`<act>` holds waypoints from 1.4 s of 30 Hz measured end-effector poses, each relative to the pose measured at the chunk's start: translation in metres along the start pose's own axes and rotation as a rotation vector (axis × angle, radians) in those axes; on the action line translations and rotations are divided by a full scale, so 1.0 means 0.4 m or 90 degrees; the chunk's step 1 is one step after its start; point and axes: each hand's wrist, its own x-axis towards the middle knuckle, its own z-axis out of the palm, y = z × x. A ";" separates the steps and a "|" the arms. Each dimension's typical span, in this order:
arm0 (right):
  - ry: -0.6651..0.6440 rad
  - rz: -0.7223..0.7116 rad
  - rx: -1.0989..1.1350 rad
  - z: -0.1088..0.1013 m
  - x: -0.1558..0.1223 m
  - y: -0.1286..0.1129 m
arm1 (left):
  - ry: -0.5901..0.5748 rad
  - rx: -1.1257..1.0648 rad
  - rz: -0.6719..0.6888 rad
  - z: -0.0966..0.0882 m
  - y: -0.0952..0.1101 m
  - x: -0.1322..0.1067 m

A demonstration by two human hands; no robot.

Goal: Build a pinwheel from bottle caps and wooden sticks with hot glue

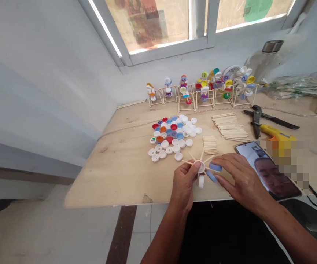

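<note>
My left hand pinches the white cap hub of a small wheel made of thin wooden sticks radiating from it, near the front edge of the wooden table. A white cap and two blue caps sit on the stick ends. My right hand lies over the wheel's right side, its fingers curled against the blue caps. Behind the wheel lie a short stack of cut sticks and a heap of loose bottle caps in white, blue, red and orange.
A row of finished cap-and-stick wheels on frames stands along the back wall. Longer sticks, black pliers and a yellow glue gun lie at the right. A phone rests by my right wrist. A white fan stands behind.
</note>
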 end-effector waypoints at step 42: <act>-0.010 0.338 0.408 0.069 0.074 -0.023 | -0.167 0.189 0.118 -0.093 0.048 0.034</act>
